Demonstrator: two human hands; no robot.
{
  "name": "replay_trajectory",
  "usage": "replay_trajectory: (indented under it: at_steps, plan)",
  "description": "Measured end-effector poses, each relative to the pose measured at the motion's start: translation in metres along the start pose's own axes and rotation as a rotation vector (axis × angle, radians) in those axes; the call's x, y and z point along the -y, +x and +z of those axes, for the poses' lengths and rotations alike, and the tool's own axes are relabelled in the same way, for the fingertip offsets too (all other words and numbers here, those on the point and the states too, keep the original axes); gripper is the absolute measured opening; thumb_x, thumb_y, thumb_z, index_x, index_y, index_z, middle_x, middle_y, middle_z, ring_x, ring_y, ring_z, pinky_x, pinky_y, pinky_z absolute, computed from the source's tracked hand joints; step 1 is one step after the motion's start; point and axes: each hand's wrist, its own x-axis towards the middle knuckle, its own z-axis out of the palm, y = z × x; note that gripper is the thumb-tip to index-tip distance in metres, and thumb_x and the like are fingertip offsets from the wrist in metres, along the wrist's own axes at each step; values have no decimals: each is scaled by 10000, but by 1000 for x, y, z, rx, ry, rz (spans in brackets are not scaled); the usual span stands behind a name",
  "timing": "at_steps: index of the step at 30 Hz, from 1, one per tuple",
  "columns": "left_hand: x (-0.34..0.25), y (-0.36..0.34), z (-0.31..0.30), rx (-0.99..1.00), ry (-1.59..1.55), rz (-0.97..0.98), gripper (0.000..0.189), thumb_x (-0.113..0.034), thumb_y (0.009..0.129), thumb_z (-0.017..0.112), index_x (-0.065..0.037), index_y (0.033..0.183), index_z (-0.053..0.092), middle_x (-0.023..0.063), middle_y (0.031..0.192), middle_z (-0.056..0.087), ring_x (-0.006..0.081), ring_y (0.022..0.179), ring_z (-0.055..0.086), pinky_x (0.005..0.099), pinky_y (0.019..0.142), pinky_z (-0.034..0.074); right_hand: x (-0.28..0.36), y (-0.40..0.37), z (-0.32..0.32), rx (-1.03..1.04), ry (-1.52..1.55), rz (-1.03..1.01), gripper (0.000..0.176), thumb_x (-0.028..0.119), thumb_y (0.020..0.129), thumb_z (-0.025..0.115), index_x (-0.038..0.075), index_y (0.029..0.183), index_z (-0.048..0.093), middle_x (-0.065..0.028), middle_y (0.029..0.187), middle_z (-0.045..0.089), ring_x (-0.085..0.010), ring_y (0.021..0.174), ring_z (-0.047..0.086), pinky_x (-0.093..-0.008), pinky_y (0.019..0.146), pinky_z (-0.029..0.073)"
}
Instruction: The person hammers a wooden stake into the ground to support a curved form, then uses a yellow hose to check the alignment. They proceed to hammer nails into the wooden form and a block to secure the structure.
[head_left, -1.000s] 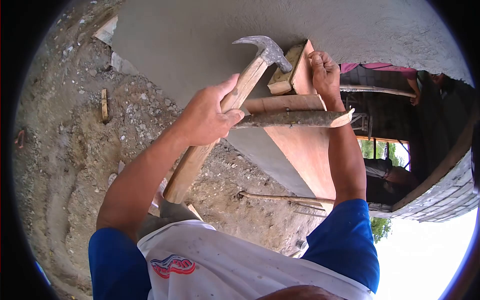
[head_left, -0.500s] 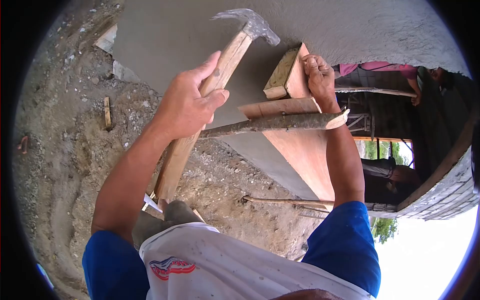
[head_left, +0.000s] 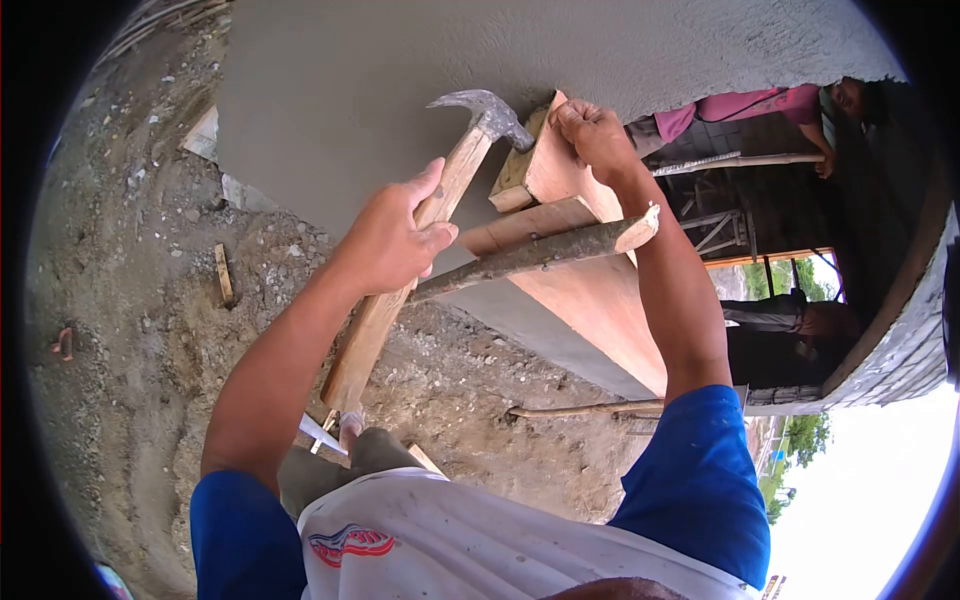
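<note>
My left hand (head_left: pixel 392 238) is closed around the wooden handle of a claw hammer (head_left: pixel 460 170). The hammer's metal head is close beside the upper end of a light wooden board (head_left: pixel 562 170). At that board's top edge, my right hand (head_left: pixel 597 138) has its fingers pinched together; whatever is between them is too small to make out. A short wood block (head_left: pixel 515 185) lies along the board's left side. Below are a crosspiece (head_left: pixel 530 224) and a rough branch pole (head_left: pixel 540 255) with a pale cut end, which passes in front of a long plywood panel (head_left: pixel 600 310).
Grey plastered wall (head_left: pixel 350 90) fills the top. Rocky soil (head_left: pixel 150 330) lies to the left, with a wood scrap (head_left: pixel 224 274) on it. At right, a person in pink (head_left: pixel 765 104) holds a pole (head_left: pixel 740 162); another person (head_left: pixel 770 313) appears lower down.
The hammer head has moved down and closer to the board. My right hand and the boards appear shifted left in the view, with my right fingers still pinched.
</note>
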Motion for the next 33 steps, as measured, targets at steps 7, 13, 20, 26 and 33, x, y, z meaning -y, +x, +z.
replay_trajectory:
  at_steps: [7, 13, 20, 26, 33]
  plan:
    - [9, -4, 12, -17, -67, -4, 758, -53, 829, 605, 67, 1470, 219, 78, 702, 595, 102, 498, 542, 281, 483, 482, -24, -9, 5, -162, -192, -477, 266, 180, 978, 508, -3, 824, 625, 10, 678, 536, -90, 648, 455, -247, 589, 401]
    - [24, -5, 22, -36, -209, -32, 755, -71, 842, 618, 46, 1476, 225, 101, 728, 624, 116, 504, 548, 290, 504, 497, -9, 5, -9, -117, -89, -292, 264, 179, 965, 533, 36, 760, 615, -7, 630, 551, -111, 458, 434, -291, 425, 343]
    - [35, -12, 30, -105, -14, 130, 680, -85, 867, 596, 100, 1432, 266, 351, 1215, 538, 395, 1100, 588, 395, 967, 466, -3, 1, 3, 5, 314, 2, 244, 140, 969, 499, 66, 745, 562, 4, 619, 520, -85, 439, 392, -247, 380, 301]
    - [58, -6, 43, -231, -13, 259, 714, -106, 870, 624, 32, 1468, 259, 218, 827, 661, 207, 641, 616, 348, 708, 515, -18, 3, 11, -177, -182, -433, 221, 163, 967, 538, 59, 778, 583, -2, 622, 535, -73, 477, 427, -229, 380, 315]
    - [54, -1, 34, -253, 31, 284, 699, -98, 860, 630, 28, 1455, 286, 312, 1129, 610, 326, 832, 672, 370, 863, 514, -19, 1, 12, -193, 304, -144, 195, 153, 969, 552, 33, 828, 613, -1, 625, 547, -53, 438, 418, -215, 381, 339]
